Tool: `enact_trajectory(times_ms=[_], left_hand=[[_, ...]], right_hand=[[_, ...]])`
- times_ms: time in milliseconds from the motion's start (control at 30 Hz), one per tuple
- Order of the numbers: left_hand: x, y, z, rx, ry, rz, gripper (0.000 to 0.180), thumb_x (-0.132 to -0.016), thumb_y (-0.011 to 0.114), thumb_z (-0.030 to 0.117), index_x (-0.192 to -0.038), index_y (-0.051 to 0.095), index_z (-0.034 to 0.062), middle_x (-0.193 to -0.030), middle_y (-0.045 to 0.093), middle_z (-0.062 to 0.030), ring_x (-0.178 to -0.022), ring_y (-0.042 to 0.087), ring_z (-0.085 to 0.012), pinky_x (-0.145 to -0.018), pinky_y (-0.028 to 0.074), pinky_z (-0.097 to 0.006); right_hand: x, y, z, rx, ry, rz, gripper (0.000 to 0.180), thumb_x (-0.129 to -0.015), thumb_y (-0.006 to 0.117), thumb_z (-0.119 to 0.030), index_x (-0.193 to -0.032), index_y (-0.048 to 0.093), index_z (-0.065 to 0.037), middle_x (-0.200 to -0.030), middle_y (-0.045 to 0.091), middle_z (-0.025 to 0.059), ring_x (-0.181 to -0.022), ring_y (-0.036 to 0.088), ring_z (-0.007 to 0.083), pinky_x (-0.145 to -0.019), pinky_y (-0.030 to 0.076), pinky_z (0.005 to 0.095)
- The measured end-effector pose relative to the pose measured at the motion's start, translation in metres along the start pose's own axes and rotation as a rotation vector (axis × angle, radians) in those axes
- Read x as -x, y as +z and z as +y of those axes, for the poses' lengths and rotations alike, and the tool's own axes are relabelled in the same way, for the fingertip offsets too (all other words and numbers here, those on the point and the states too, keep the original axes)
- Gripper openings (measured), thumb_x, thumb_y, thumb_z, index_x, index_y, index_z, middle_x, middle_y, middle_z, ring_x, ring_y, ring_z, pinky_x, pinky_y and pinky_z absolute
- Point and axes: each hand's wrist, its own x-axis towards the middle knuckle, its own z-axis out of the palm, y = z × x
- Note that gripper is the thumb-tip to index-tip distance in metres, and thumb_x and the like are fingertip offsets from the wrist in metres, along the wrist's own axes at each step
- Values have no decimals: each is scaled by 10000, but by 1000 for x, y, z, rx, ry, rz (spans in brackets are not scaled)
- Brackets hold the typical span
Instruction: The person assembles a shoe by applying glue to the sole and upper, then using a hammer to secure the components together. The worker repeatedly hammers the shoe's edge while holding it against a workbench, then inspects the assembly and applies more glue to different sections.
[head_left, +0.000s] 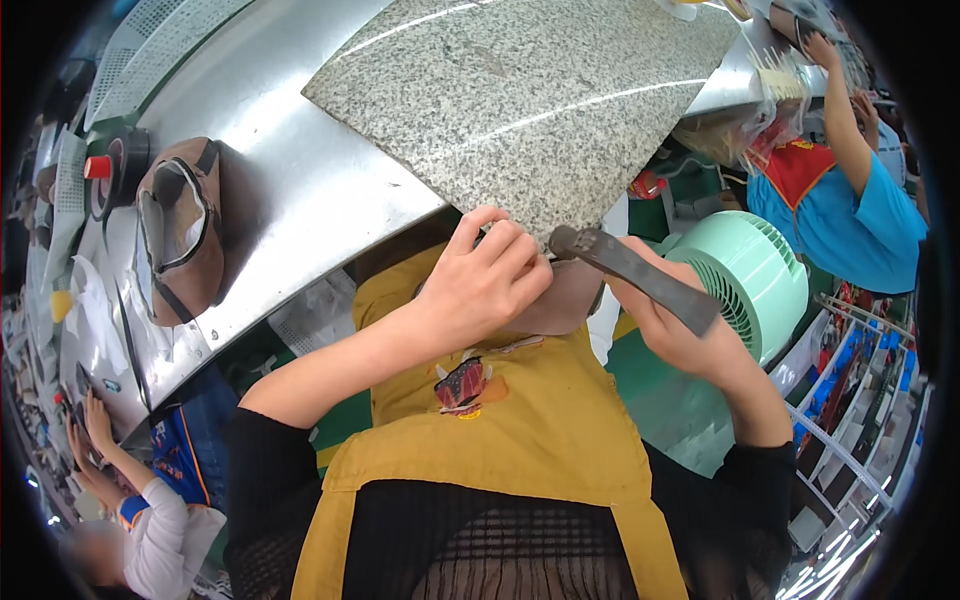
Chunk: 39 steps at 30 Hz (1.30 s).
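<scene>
My right hand (668,318) is wrapped round a shoemaker's hammer whose long dark metal head (635,272) points left, its round face close to the slab's near corner. The handle is hidden in my grip. Fingers curled, my left hand (487,278) grips a brown shoe (558,302) held against my yellow apron (500,400). Most of that shoe is covered by my hands. Just beyond lies a speckled granite slab (520,120) on a metal table (290,180). A similar brown shoe (190,235) with a dark strap sits on the table to the left.
A mint-green fan (745,285) stands to the right of my right hand. At far left are a dark round device with a red cap (98,167) and a white perforated basket (150,60). A co-worker in blue (840,220) is at right; another person's hands (92,440) are lower left.
</scene>
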Motion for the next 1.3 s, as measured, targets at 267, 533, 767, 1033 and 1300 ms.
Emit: enact_trajectory(times_ms=[267,533,767,1033,1300], left_hand=[[2,0,-4,255,-221,-3,218,-653,681,63,-848,613,131,-843,536,10,-872,516,-206,-886,403,-403],[10,-2,2,145,-125,-11,201,-650,656,66,-839,599,101,-858,544,-10,-868,513,-219,-878,398,-411],[1,0,2,98,-189,-55,117,-697,635,140,-794,579,107,-803,506,-86,-848,475,-291,-806,383,-419],[12,-12,9,303,-236,-139,85,-766,628,152,-848,638,136,-797,559,-19,-868,508,-219,-822,385,-372],[20,-35,13,442,-174,-124,97,-795,598,156,-876,627,113,-821,558,-49,-862,507,-243,-789,392,-363]], right_hand=[[1,12,-3,0,96,1,204,-908,504,-33,-1110,518,-8,-743,556,192,-673,568,384,-589,450,374],[5,18,-6,98,-10,29,315,-814,586,-31,-1117,503,-14,-863,583,167,-761,615,367,-607,485,401],[-17,-1,12,-22,-29,208,314,-855,553,-32,-1167,527,-7,-923,620,203,-849,607,376,-718,492,357],[-82,-25,53,590,-56,380,322,-862,604,-262,-1100,541,-55,-941,613,106,-895,611,307,-696,501,414],[-5,47,7,409,-307,-50,321,-845,634,-343,-1030,628,-80,-932,612,84,-932,560,280,-795,443,394]])
